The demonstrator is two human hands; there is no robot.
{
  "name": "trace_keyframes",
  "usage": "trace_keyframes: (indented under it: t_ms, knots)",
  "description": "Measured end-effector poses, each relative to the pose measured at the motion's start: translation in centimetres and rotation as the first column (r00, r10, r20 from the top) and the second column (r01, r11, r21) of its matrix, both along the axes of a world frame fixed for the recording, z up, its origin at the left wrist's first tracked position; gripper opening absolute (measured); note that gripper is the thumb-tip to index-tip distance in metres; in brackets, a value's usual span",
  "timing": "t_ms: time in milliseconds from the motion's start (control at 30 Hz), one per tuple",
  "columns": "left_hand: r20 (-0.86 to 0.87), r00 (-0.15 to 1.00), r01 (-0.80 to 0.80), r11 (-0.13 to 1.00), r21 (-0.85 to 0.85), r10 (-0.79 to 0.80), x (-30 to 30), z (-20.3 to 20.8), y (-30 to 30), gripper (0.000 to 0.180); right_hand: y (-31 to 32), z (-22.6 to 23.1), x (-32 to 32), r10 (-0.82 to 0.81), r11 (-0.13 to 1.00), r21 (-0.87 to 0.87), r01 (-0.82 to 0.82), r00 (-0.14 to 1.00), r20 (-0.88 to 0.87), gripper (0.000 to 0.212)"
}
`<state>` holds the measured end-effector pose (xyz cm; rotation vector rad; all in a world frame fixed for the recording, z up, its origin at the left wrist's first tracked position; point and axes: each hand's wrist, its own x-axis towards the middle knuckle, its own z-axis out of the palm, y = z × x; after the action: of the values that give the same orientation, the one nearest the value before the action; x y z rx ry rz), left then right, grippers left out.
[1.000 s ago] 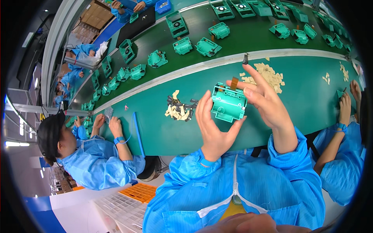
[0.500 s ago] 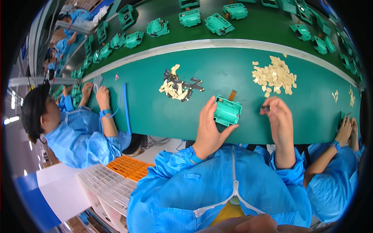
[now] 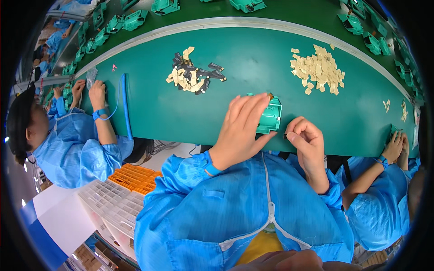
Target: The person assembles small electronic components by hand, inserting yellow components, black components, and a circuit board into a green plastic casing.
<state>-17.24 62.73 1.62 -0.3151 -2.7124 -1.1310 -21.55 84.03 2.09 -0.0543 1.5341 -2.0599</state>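
Note:
My left hand [image 3: 239, 131] is wrapped round a green plastic housing [image 3: 272, 116], fingers over its top and left side, thumb along its lower edge. Part of an orange-brown strip [image 3: 271, 96] shows at the housing's upper edge beside my fingertips. Just right of the housing, my right hand [image 3: 309, 147] pinches a small dark piece [image 3: 285, 135] between thumb and forefinger. Most of that piece is hidden by the fingertips, so its kind cannot be made out. Both hands are over the near edge of the green table [image 3: 181, 119].
Cream-coloured flat pieces [image 3: 321, 70] lie heaped at the far right. Left of them is a mixed pile of black and cream pieces [image 3: 187, 74]. Green housings [image 3: 134, 20] sit on the belt beyond the rail [image 3: 217, 21]. Co-workers [image 3: 77, 149] sit at both sides.
My right hand has moved left, close to the housing, with the dark piece. My left fingers now cover more of the housing's top. The view has shifted, so the table and belt appear higher.

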Motion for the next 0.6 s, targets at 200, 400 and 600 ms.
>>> trace_keyframes:
  t_ms: [200,400,600]
  knots:
    - [0.103,0.988,-0.123,0.988,0.089,0.113,-0.2,0.6,0.7,0.099,-0.2,0.0,-0.3,-0.017,0.998,0.061,0.015,0.999,0.030,0.020]
    - [0.191,0.976,-0.166,0.932,0.321,0.108,-0.2,-0.2,0.7,0.102,-0.5,-0.1,-1.5,-0.038,0.994,0.105,0.032,0.998,0.059,0.021]
    - [0.121,0.984,-0.163,0.943,0.289,0.133,0.0,-1.4,1.1,0.098,-0.8,0.0,-1.6,-0.065,0.993,0.102,0.055,0.993,0.098,0.021]
